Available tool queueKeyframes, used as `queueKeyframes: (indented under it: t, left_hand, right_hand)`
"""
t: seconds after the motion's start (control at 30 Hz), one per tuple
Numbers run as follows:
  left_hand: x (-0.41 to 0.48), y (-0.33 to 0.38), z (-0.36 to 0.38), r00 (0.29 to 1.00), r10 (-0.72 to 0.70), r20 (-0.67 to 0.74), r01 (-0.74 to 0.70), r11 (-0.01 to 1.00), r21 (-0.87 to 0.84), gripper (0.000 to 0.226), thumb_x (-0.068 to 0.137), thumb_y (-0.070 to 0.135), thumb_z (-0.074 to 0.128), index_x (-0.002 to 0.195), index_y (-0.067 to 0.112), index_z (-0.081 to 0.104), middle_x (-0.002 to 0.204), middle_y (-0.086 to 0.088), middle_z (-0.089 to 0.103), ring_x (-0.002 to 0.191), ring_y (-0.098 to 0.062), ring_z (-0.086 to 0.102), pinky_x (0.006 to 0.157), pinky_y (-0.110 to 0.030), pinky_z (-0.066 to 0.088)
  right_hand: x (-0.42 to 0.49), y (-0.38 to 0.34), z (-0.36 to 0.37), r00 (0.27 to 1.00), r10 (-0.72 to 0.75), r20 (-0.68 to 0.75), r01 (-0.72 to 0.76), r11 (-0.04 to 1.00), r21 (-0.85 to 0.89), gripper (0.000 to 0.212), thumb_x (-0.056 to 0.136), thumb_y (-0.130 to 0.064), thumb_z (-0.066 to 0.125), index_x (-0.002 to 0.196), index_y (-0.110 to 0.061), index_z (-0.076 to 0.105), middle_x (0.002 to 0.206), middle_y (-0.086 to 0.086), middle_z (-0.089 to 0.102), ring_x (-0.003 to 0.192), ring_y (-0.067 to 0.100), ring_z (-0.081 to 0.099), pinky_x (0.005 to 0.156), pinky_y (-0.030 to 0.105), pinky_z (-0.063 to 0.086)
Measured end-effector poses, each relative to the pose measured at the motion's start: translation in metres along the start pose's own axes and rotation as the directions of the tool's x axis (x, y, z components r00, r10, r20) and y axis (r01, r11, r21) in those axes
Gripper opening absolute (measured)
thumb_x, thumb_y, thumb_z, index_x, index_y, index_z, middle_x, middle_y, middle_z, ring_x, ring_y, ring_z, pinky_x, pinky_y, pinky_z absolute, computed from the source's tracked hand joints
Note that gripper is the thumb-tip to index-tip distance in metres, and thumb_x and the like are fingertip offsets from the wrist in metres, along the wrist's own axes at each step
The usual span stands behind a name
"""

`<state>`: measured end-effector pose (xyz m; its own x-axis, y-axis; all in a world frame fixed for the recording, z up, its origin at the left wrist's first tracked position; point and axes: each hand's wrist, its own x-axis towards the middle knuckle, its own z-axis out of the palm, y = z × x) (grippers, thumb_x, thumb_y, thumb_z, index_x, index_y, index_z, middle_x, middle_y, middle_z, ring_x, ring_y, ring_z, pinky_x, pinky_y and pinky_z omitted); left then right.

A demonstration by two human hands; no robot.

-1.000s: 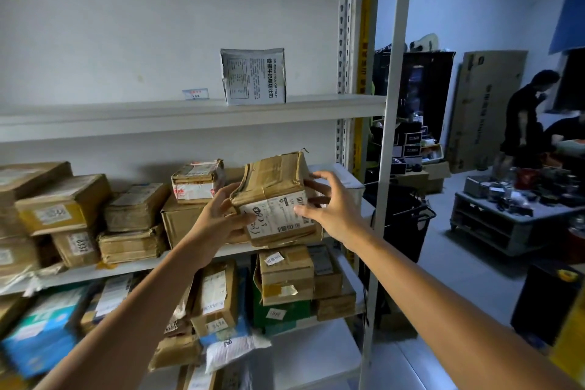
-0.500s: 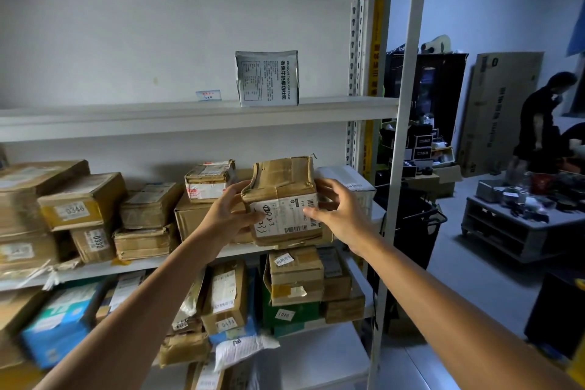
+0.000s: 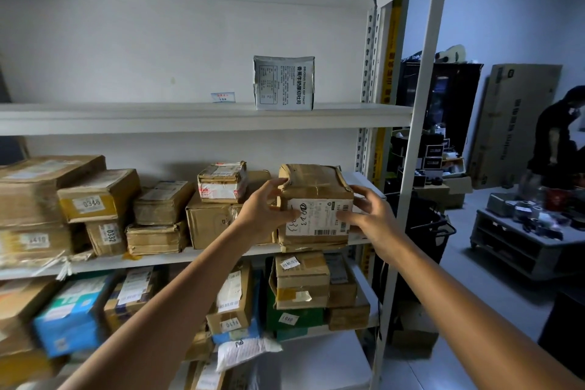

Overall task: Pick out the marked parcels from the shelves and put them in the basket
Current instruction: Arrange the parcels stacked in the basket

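A worn brown parcel (image 3: 316, 190) with a white label and handwritten numbers stands upright at the right end of the middle shelf (image 3: 164, 258). My left hand (image 3: 269, 209) holds its left edge, thumb on the top corner and fingers over the label. At the parcel's right side, my right hand (image 3: 367, 215) touches it with spread fingers. A black basket (image 3: 427, 225) stands on the floor just right of the shelf post.
Several numbered brown parcels fill the middle shelf (image 3: 95, 203) and the lower shelf (image 3: 300, 282). A grey packet (image 3: 284, 83) stands alone on the upper shelf. A white upright post (image 3: 411, 168) borders the shelf. A person (image 3: 557, 142) and a low table (image 3: 519, 237) are at the far right.
The parcel was tilted and lifted between both hands; now it stands level on the middle shelf. My right hand's fingers have loosened and spread.
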<state>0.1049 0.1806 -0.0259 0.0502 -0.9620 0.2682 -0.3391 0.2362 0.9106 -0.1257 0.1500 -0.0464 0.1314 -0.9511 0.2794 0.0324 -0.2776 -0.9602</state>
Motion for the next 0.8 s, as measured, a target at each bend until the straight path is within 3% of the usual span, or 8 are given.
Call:
queueKeyframes:
  t: [0.13, 0.23, 0.43, 0.6, 0.7, 0.8]
  left_hand:
    - [0.003, -0.002, 0.001, 1.0, 0.002, 0.002, -0.002, 0.999, -0.04, 0.074, 0.078, 0.002, 0.078, 0.141, 0.026, 0.046, 0.116, 0.005, 0.064, 0.109, -0.023, 0.065, 0.079, -0.05, 0.061]
    - [0.006, 0.001, 0.001, 1.0, 0.011, 0.004, -0.011, 0.997, -0.081, 0.076, 0.077, 0.001, 0.079, 0.141, 0.027, 0.045, 0.118, -0.001, 0.066, 0.11, -0.023, 0.066, 0.082, -0.052, 0.06]
    - [0.003, 0.019, -0.003, 0.999, 0.037, 0.01, -0.036, 0.994, -0.1, 0.077, 0.078, -0.001, 0.076, 0.144, 0.023, 0.043, 0.114, 0.0, 0.068, 0.102, -0.02, 0.069, 0.079, -0.047, 0.061]
    - [-0.006, 0.049, -0.021, 0.995, 0.097, -0.025, -0.099, 0.99, -0.101, 0.077, 0.078, -0.003, 0.076, 0.143, 0.025, 0.045, 0.12, 0.003, 0.06, 0.099, -0.025, 0.066, 0.074, -0.045, 0.062]
    - [-0.011, 0.069, -0.038, 0.989, 0.14, -0.057, -0.146, 0.983, -0.109, 0.076, 0.078, -0.005, 0.076, 0.143, 0.022, 0.047, 0.126, -0.002, 0.059, 0.097, -0.023, 0.068, 0.068, -0.038, 0.063]
    - [-0.017, 0.088, -0.062, 0.981, 0.172, -0.094, -0.182, 0.978, -0.102, 0.073, 0.078, -0.005, 0.075, 0.142, 0.019, 0.048, 0.125, -0.004, 0.061, 0.104, -0.027, 0.067, 0.07, -0.04, 0.063]
  right_hand:
    - [0.002, -0.004, -0.003, 0.999, -0.041, 0.008, 0.042, 0.997, -0.061, 0.052, 0.077, -0.005, 0.079, 0.113, -0.036, 0.058, 0.122, -0.001, 0.067, 0.117, 0.021, 0.062, 0.088, 0.047, 0.059]
    - [0.0, -0.012, -0.006, 0.996, -0.086, 0.026, 0.089, 0.992, -0.091, 0.051, 0.079, -0.006, 0.078, 0.113, -0.037, 0.057, 0.123, -0.004, 0.065, 0.118, 0.018, 0.061, 0.086, 0.039, 0.059]
    - [-0.007, -0.034, -0.007, 0.99, -0.132, 0.045, 0.135, 0.989, -0.066, 0.049, 0.082, 0.0, 0.073, 0.11, -0.036, 0.056, 0.124, -0.002, 0.063, 0.093, 0.008, 0.07, 0.07, 0.026, 0.059]
    - [-0.006, -0.062, -0.001, 0.985, -0.163, 0.058, 0.166, 0.985, -0.049, 0.05, 0.081, -0.002, 0.074, 0.117, -0.034, 0.056, 0.129, -0.002, 0.062, 0.104, 0.017, 0.068, 0.085, 0.042, 0.06]
    - [-0.005, -0.084, 0.01, 0.974, -0.211, 0.083, 0.213, 0.977, -0.014, 0.052, 0.082, -0.001, 0.073, 0.123, -0.029, 0.056, 0.126, -0.002, 0.064, 0.1, 0.014, 0.07, 0.08, 0.037, 0.061]
    - [0.0, -0.106, 0.027, 0.964, -0.24, 0.114, 0.237, 0.971, 0.042, 0.053, 0.082, 0.0, 0.072, 0.124, -0.026, 0.055, 0.125, -0.001, 0.065, 0.104, 0.017, 0.069, 0.08, 0.037, 0.061]
